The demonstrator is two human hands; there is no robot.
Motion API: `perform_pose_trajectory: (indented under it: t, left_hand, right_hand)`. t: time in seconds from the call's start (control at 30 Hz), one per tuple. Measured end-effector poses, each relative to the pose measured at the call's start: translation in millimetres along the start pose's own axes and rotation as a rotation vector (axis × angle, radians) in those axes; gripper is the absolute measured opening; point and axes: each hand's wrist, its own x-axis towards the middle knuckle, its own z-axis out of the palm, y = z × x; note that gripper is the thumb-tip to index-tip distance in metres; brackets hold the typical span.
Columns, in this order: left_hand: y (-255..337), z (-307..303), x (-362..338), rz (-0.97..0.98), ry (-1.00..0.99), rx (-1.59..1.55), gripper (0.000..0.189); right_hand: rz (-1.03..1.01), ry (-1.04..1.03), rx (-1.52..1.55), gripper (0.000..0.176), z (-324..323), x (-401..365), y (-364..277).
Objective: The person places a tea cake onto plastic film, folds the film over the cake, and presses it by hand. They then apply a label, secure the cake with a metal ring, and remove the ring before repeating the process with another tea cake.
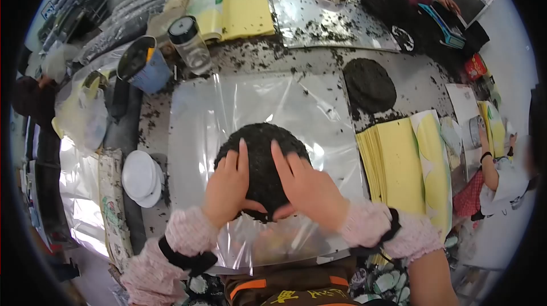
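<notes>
A round, dark cake of crumbly, leaf-like material [263, 160] lies on a clear plastic sheet [196, 118] spread over a pale board in front of me. My left hand [228, 183] grips its left side, with fingers stretched over the top and the thumb at the near edge. From the right, my right hand [307, 186] holds the cake the same way. Both thumbs point inward and nearly meet. The cake's underside is hidden. A second dark round cake [370, 85] rests on the table at the upper right, apart from my hands.
Yellow paper wrappers [393, 158] are stacked on the right, more yellow paper [248, 7] behind. On the left are white discs [139, 175], a blue tub [149, 72] and a clear jar [191, 49]. Dark crumbs litter a metal tray [330, 24]. Other people's hands [447, 1] show at right.
</notes>
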Motion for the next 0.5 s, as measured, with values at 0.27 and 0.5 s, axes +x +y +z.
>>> perform_pose_trajectory:
  t: [0.27,0.5]
  left_hand:
    - [4.9,50.0,26.4,0.041,-0.253,0.186,0.145]
    - [-1.9,49.0,38.0,0.059,-0.271,0.136,0.133]
  right_hand:
    - [0.209,-0.087,-0.486,0.072,93.8,31.0,8.7]
    - [0.182,-0.020,-0.214,0.069,113.1,37.9,30.7]
